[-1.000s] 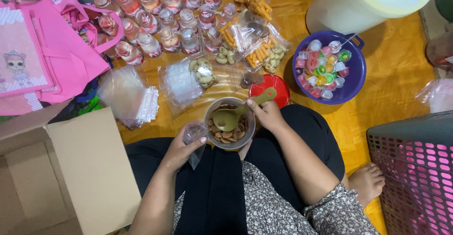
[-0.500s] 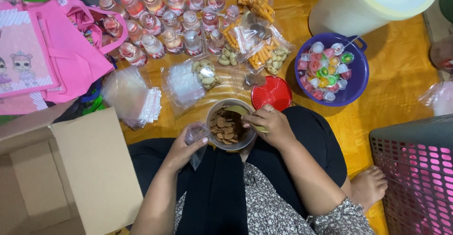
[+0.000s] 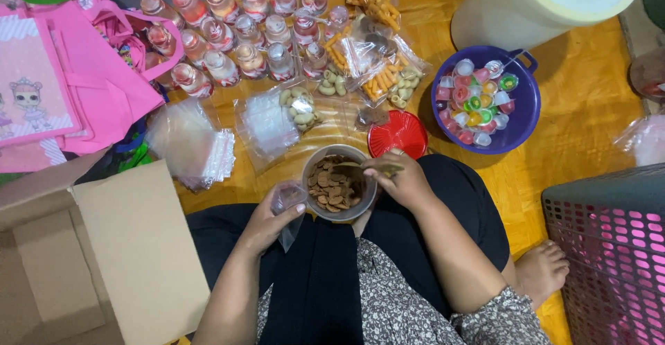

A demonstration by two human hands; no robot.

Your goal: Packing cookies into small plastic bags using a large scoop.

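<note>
A clear round jar (image 3: pixel 310 179) full of small brown snack pieces rests on my lap. My right hand (image 3: pixel 398 179) is closed on a spoon whose bowl dips into the jar at its right rim. My left hand (image 3: pixel 267 220) pinches a small clear plastic bag (image 3: pixel 287 203) just left of the jar. The jar's red lid (image 3: pixel 398 134) lies on the orange mat behind it.
Rows of small pink-capped bottles (image 3: pixel 235 33), packed snack bags (image 3: pixel 374 68) and empty plastic bags (image 3: pixel 190 140) lie ahead. A purple bowl of jelly cups (image 3: pixel 485 99) and a large pale tub (image 3: pixel 547 5) sit right. An open cardboard box (image 3: pixel 90 248), pink tote bags (image 3: pixel 62 82), and a pink-grey basket (image 3: pixel 609 248) flank me.
My right hand has lowered from holding the spoon raised over the jar to dipping it into the snack pieces at the right rim. My left hand keeps the small bag beside the jar.
</note>
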